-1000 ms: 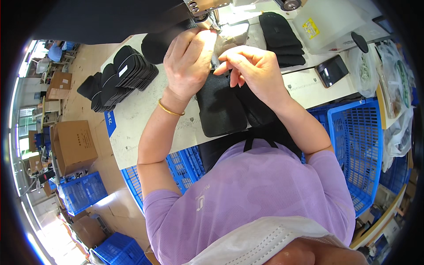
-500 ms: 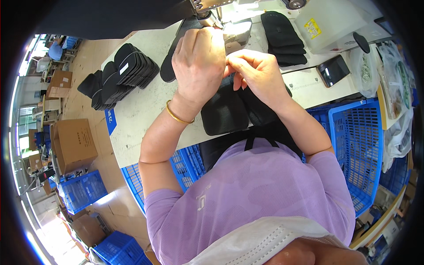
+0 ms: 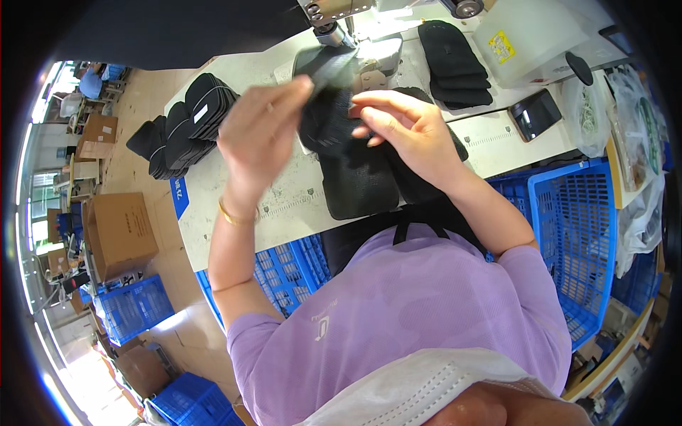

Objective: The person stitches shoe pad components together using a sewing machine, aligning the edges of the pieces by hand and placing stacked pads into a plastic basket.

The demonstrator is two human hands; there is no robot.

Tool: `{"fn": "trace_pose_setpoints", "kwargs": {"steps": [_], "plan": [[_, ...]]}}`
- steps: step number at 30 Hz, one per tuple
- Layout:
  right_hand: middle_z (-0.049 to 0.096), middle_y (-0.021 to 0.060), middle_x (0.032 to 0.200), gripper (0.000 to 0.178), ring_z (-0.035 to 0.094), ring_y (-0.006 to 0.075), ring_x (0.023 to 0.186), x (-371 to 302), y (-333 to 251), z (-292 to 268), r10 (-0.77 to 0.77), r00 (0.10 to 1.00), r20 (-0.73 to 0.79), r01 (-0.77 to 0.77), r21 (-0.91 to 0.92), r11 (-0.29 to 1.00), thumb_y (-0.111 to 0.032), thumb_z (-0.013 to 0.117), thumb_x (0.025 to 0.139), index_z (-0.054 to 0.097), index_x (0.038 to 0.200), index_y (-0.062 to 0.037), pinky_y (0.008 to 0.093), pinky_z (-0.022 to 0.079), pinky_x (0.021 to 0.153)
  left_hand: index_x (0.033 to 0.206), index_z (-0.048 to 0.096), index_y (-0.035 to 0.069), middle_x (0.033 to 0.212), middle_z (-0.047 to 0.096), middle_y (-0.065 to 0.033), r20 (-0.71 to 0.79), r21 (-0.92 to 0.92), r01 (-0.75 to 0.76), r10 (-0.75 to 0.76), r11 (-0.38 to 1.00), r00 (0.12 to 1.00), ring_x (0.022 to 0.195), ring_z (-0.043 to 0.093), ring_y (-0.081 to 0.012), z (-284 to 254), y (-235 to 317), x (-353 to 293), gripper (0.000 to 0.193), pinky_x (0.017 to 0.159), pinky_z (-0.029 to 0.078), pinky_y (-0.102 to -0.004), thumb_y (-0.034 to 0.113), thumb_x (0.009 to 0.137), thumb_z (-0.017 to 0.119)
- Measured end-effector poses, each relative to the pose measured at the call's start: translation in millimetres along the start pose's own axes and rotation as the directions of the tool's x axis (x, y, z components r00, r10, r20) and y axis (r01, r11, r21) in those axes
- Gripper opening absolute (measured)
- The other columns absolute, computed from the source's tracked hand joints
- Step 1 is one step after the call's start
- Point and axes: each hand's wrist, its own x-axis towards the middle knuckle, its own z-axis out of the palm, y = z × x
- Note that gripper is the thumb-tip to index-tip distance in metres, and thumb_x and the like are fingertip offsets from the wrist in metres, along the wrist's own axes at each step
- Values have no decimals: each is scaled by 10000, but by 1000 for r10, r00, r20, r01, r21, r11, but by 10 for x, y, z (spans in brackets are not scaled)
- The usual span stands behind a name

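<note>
With the picture centre as the clock centre, the flat black textured-fabric piece (image 3: 320, 106) lies at 12 o'clock, its upper end at the bright metal needle assembly (image 3: 332, 32) of the sewing machine. The left hand (image 3: 261, 135) is between 10 and 11 o'clock, beside the left edge of this piece; its fingers are bent, but blur prevents telling whether they pinch anything. The right hand (image 3: 415, 135) is between 1 and 2 o'clock, fingers and thumb loosely curled near the piece's right edge; whether anything lies between the tips cannot be told. Two overlapping black rounded fabric panels (image 3: 359, 188) lie toward 12 o'clock, nearer the centre, on the white worktable (image 3: 288, 216). Progress, as judged: the piece is positioned at the needle assembly and appears unfinished, since it is not yet set aside. The banded black fabric stacks (image 3: 209, 106) at 10 o'clock are already grouped; the black folded-fabric pile (image 3: 455, 67) at 1 o'clock and the panels show no visible band. Stitching on any item is too indistinct to confirm. A black glossy smartphone (image 3: 534, 113) lies at 2 o'clock.
</note>
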Motion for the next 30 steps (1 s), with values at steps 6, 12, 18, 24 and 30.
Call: {"fn": "trace_pose_setpoints", "kwargs": {"steps": [6, 12, 18, 24, 30], "plan": [[667, 56, 1052, 276, 627, 77, 869, -144, -56, 140, -48, 996, 76, 29, 235, 972, -131, 547, 987, 623, 1200, 27, 226, 540, 695, 980, 711, -45, 968, 671, -119, -54, 147, -68, 76, 987, 996, 781, 626, -231, 196, 637, -19, 410, 646, 539, -320, -27, 574, 662], [654, 93, 1092, 297, 646, 125, 929, -176, -104, 70, -43, 997, 57, 34, 145, 989, -90, 503, 996, 574, 1248, 52, 264, 577, 755, 1014, 692, -65, 1030, 655, -133, -7, 237, -86, 90, 968, 996, 846, 612, -246, 309, 671, 35, 445, 687, 532, -327, 39, 583, 650], [677, 63, 986, 281, 643, 90, 779, -41, -125, 72, -140, 989, -40, 145, 149, 978, -84, 508, 973, 625, 1193, 47, 224, 543, 664, 1020, 674, -61, 993, 631, -115, -14, 288, -97, 105, 953, 994, 863, 594, -246, 416, 587, 158, 440, 693, 512, -338, 72, 601, 649], [678, 55, 981, 258, 639, 88, 800, 123, -74, 72, -123, 990, -66, 135, 224, 965, -74, 520, 966, 643, 1160, 43, 234, 554, 663, 1005, 674, -34, 918, 608, -77, -30, 317, -83, 97, 945, 995, 847, 579, -232, 487, 468, 229, 422, 681, 499, -335, 82, 600, 656], [686, 54, 975, 244, 640, 85, 811, 175, -69, 71, -126, 990, -67, 138, 232, 963, -55, 521, 960, 649, 1145, 39, 236, 557, 664, 1028, 674, -22, 980, 634, -81, -42, 254, -45, 58, 966, 997, 895, 590, -254, 494, 385, 181, 384, 729, 499, -348, 64, 654, 684]]}}
